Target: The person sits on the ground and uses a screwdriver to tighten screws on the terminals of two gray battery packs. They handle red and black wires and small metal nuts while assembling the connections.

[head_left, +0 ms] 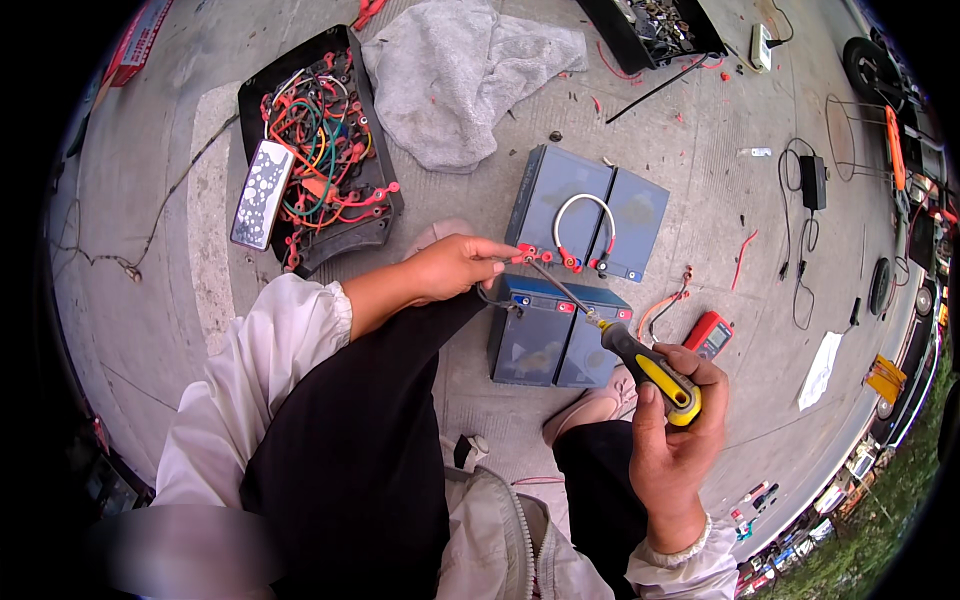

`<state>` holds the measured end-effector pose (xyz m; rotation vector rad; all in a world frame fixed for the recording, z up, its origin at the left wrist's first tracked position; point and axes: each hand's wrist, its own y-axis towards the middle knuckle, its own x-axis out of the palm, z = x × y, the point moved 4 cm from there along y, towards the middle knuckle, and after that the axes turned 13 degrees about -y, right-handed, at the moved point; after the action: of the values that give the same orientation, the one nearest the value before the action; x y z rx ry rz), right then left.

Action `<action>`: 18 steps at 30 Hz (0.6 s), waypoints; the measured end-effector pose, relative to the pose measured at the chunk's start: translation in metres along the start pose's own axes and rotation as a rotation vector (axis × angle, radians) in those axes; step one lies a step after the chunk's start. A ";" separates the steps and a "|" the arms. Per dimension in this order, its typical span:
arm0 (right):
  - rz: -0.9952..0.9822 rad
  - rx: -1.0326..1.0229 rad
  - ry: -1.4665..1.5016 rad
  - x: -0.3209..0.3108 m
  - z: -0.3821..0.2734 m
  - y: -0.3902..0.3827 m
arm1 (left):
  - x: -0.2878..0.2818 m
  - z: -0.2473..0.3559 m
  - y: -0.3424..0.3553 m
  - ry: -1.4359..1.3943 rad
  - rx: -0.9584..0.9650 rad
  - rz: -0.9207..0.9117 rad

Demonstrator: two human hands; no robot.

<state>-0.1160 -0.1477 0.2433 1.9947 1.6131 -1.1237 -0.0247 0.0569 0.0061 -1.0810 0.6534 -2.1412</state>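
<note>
- Concrete floor (760,330) spreads beneath me, strewn with cables and scraps, a black tray (350,250) heaped with coloured wires at the upper left and a grey cloth (455,80) beside it.
- My left hand (452,268) reaches in from the lower left, forearm slanting over my black-trousered leg, white cuff behind the wrist. The index finger stretches out straight toward a red connector (527,252), the thumb just beneath; whether these fingers pinch it or merely rest against it, I cannot tell.
- My right hand (682,440) rises from the lower right, wrist upright, clenched around the yellow-and-grey handle of a screwdriver (655,380). The thumb lies along the near side while the fingers curl over the other.
- The screwdriver slants up and left across the nearer battery pair (525,345), its tip by the red connector; whether it sits in a screw is too small to see.
- Beyond lies the farther battery pair (635,215), a white cable (586,197) arching over it; a red meter (708,335) rests to the right.
</note>
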 end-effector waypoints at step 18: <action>-0.158 -0.339 -0.233 0.011 -0.023 0.009 | -0.006 -0.014 0.022 -0.158 -0.013 0.064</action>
<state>-0.0992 -0.1274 0.2476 1.4900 1.7258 -1.0126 -0.0266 0.0490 -0.0193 -1.2058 0.6207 -1.9768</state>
